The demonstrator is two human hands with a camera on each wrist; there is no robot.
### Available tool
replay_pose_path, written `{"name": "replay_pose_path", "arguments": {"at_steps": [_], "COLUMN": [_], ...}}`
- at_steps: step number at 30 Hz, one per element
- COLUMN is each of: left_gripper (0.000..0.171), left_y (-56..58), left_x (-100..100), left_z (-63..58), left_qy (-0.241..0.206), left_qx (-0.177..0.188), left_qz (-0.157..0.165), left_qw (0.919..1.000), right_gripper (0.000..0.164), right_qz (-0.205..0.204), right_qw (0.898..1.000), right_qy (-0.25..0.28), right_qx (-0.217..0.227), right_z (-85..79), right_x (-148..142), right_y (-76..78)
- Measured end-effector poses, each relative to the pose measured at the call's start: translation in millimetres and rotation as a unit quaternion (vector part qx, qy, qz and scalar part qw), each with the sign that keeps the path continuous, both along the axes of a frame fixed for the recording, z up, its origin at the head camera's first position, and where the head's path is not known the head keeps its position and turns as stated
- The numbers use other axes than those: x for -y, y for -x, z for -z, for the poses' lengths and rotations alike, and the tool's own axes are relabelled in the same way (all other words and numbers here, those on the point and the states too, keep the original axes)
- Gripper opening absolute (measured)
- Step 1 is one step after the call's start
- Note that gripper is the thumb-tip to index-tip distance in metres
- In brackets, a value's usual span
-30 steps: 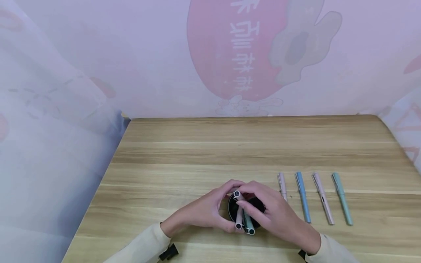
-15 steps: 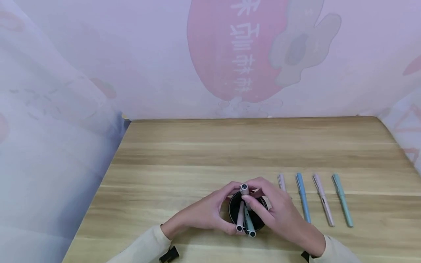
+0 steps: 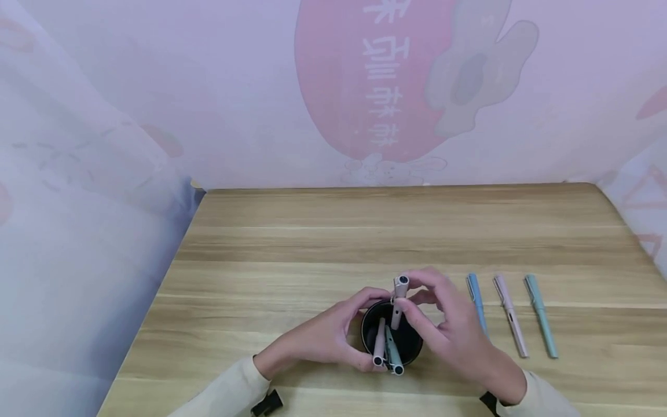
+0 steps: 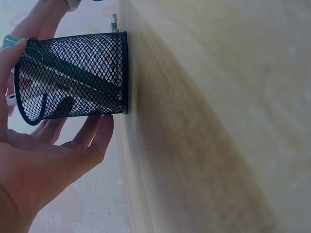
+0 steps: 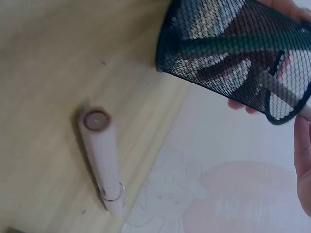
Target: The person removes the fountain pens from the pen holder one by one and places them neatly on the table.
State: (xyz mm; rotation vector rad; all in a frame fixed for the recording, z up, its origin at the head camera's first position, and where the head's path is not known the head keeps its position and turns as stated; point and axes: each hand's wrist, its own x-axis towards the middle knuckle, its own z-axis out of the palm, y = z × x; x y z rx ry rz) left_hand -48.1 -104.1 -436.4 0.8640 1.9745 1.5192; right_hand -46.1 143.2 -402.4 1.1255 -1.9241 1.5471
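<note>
My left hand (image 3: 330, 333) curls round the side of a black mesh pen cup (image 3: 414, 347), its thumb at the near side. Two pens lean on the cup's near rim, a pale pink pen (image 3: 379, 344) and a green pen (image 3: 394, 354). Between thumb and fingers, my right hand (image 3: 450, 321) pinches a pale grey-pink pen (image 3: 398, 298) near its upper end. That pen's lower part reaches inside the cup at the far side. Through the mesh (image 4: 73, 73) in the left wrist view, the green pen slants down towards the base.
To the right on the wooden table (image 3: 260, 260) lie a blue pen (image 3: 475, 295), a pink pen (image 3: 512, 315) and a green-blue pen (image 3: 542, 315) in a row. Another pale pink pen (image 5: 103, 155) lies in the right wrist view, hidden behind my right hand in the head view.
My right hand has moved right and away from me with the pinched pen, from the cup's left side to its far side. It now covers the leftmost table pen. My left hand stays.
</note>
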Motion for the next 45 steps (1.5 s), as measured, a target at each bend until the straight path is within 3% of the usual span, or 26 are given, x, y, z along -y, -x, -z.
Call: {"name": "replay_pose_path", "arguments": {"at_steps": [9, 14, 19, 25, 36, 45], "left_gripper": [0.097, 0.097, 0.094, 0.092, 0.094, 0.093], "left_y": [2.8, 3.7, 3.3, 2.6, 0.6, 1.6], "left_x": [-2.6, -1.7, -1.4, -3.3, -3.4, -4.0], "left_z": [-0.8, 1.1, 2.8, 3.6, 1.6, 3.1], "left_qy": [-0.013, -0.010, -0.008, -0.016, -0.009, -0.018], "left_qx": [-0.035, -0.030, -0.030, -0.024, -0.029, -0.033], "left_qz": [0.015, 0.016, 0.017, 0.016, 0.016, 0.019], "left_qw": [0.9992, 0.9994, 0.9994, 0.9994, 0.9994, 0.9991], "right_gripper": [0.056, 0.052, 0.043, 0.045, 0.045, 0.043], "right_qz": [0.010, 0.018, 0.032, 0.028, 0.005, 0.040], "right_qw": [0.999, 0.999, 0.997, 0.994, 0.991, 0.991], "right_qy": [0.035, 0.042, 0.047, 0.053, 0.103, 0.089], "right_qx": [0.010, 0.019, 0.060, 0.095, 0.082, 0.091], "right_z": [-9.8, -11.1, -13.9, -19.4, -21.7, -23.8], "right_x": [-7.1, -10.6, -15.6, -22.4, -28.6, -40.2], "right_y": [5.5, 6.1, 4.5, 2.7, 4.4, 5.1]}}
